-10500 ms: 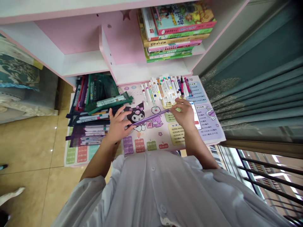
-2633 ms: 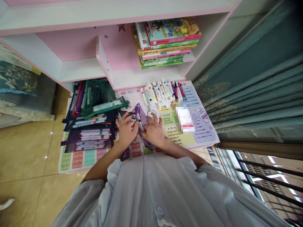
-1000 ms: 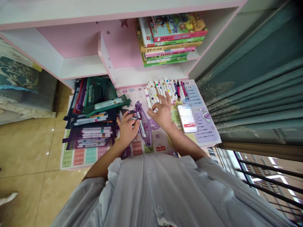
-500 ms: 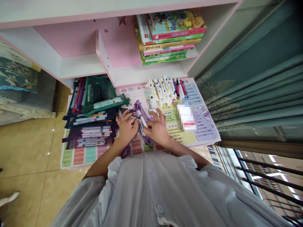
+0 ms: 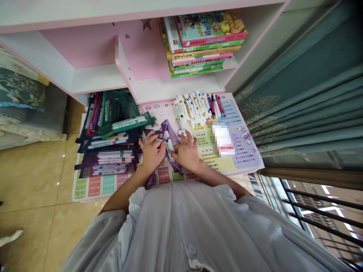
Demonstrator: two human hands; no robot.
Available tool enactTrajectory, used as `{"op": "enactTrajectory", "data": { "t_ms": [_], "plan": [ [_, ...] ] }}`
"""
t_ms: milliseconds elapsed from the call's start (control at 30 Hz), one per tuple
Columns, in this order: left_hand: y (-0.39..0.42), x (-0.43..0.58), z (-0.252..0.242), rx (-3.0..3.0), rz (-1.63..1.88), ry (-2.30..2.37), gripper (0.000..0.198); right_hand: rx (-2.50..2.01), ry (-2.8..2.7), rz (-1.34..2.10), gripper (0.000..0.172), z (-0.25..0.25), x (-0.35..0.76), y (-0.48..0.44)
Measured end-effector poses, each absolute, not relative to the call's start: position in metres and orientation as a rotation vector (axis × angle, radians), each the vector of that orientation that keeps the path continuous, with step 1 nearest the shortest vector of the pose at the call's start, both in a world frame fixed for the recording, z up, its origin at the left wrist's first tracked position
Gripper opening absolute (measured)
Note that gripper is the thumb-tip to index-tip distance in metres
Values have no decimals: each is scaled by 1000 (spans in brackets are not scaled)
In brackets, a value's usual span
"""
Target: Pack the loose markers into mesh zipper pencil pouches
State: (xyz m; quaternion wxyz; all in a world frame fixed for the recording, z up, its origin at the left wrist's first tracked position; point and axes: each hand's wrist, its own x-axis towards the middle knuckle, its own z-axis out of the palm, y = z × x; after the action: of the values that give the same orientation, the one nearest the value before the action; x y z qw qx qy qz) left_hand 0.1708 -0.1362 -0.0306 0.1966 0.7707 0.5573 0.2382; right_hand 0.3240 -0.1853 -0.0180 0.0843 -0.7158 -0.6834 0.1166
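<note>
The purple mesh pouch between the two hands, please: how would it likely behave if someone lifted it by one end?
Probably floppy: the purple mesh pouch sags open where the left hand spreads its mouth. Likely light, holding few white markers; these might slide out.

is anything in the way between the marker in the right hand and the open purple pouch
Nothing visible. The left hand holds the purple pouch open at its mouth, and the marker in the right hand is right at that opening. The loose markers and phone lie apart from it.

Purple mesh pouch point(image 5: 173, 140), white markers point(image 5: 195, 107) — coloured caps, pink-and-white shelf point(image 5: 93, 56), teal curtain point(image 5: 306, 94)
</note>
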Motion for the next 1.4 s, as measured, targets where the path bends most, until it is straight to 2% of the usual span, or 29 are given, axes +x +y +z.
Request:
{"op": "enactTrajectory", "data": {
  "t_ms": [467,733,900,1100,1400],
  "plan": [
    [-135,171,-27,2146,646,1562,31,-2079,-1973,376,18,-18,325,-188],
    [-136,170,-27,2139,673,1549,29,-1921,-1785,195,20,-13,338,-181],
    [-135,169,-28,2133,679,1561,26,-2034,-1635,23,20,-23,363,-141],
    [-134,168,-29,2132,686,1587,22,-2194,-1637,12,19,-37,376,-94],
    [-135,167,-28,2133,680,1574,18,-2216,-1721,-10,20,-48,364,-84]
  ]
}}
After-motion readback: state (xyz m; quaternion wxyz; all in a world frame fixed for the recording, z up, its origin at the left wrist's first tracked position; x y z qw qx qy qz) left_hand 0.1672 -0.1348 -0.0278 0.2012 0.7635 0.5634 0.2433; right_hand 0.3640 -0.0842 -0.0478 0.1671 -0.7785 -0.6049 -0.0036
